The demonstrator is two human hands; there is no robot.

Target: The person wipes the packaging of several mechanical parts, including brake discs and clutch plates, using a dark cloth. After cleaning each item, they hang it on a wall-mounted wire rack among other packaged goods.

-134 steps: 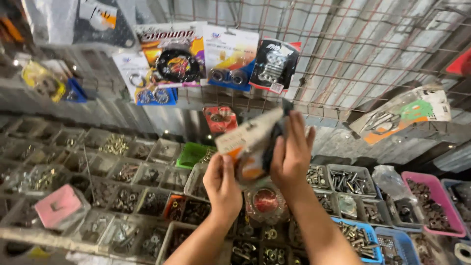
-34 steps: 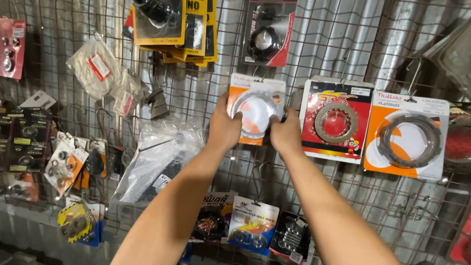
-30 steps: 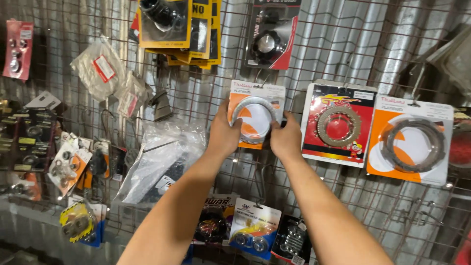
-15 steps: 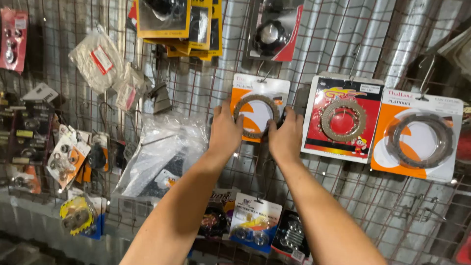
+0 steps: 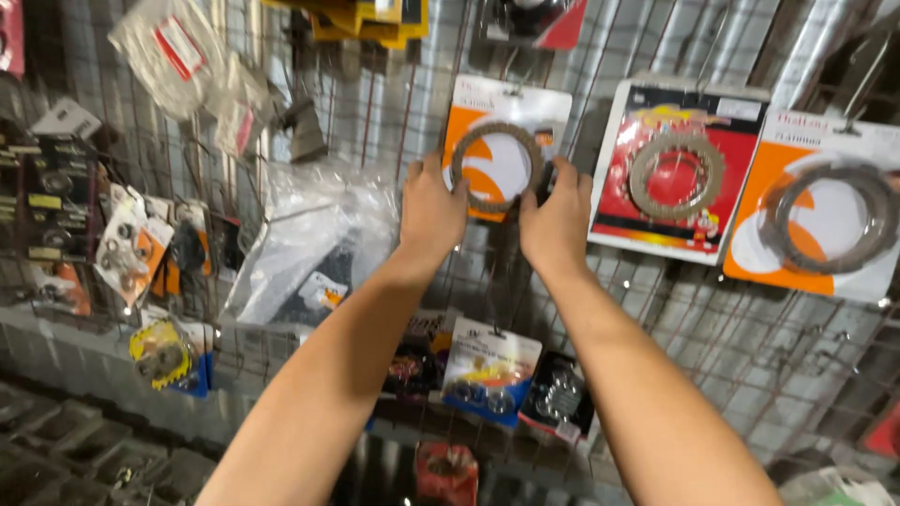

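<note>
While both arms are stretched up to the wire grid (image 5: 750,347), the orange pack (image 5: 502,141) with the grey friction ring (image 5: 497,167) under its blister sits flat against the mesh, about head height, pinched from both sides. The left hand (image 5: 431,211) grips its left edge with the thumb up by the ring. The right hand (image 5: 556,225) grips the lower right edge, fingers curled round it. So both hands are closed on the same card, nothing else in them.

My read is that this is the bit right at the hook: the card is either being seated on it or eased off it. I honestly can't tell whether the hole at the top is on a peg, the top edge is too murky. Either way, any move from here wants a small lift and a straight pull or push along the peg, keeping the card level so it doesn't snag the wire.

Room is tight on the right. The red pack (image 5: 675,173) hangs just beside it, nearly touching the right fingers. On the left there's a bare strip of grid before the clear bag (image 5: 314,234). Below, the blue pack (image 5: 489,370) hangs well apart, between the forearms. Straight back toward the body is the open way out.
</note>
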